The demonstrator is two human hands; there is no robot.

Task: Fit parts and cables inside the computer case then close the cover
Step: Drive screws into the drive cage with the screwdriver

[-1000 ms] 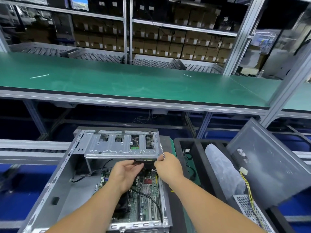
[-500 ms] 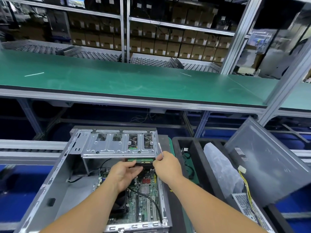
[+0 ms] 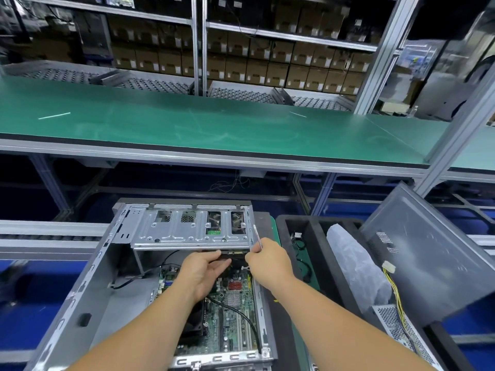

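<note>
Step in hand: fitting a part under the drive cage (image 3: 192,228) at the far end of the computer case (image 3: 80,298); cover not yet on.

Left hand (image 3: 202,274): reaching in palm-up, fingers curling under a dark flat component (image 3: 235,253) that is sitting just below the cage's front lip. Thumb and fingers appear to be pinching its near edge.

Right hand (image 3: 267,261): closing on the same component from the right side, while also gripping a thin metal tool (image 3: 256,234) that is sticking up past the cage's right edge. What kind of tool it is cannot be told.

Next move, as a judgement: the component is probably needing to slide level into or under the cage, with both hands keeping it square; the black cable (image 3: 241,315) running across the motherboard (image 3: 233,317) is looking likely to need routing clear before closing up.

Case: lying on its side on the lower tabletop, open face up, bare grey steel inside; green motherboard occupying the right half, left half unfilled apart from a loose black lead.

Cover: a grey perforated side panel (image 3: 428,253) is leaning in the black bin (image 3: 318,223) just to the right, apart from the case, beside a clear plastic bag (image 3: 356,266).
</note>
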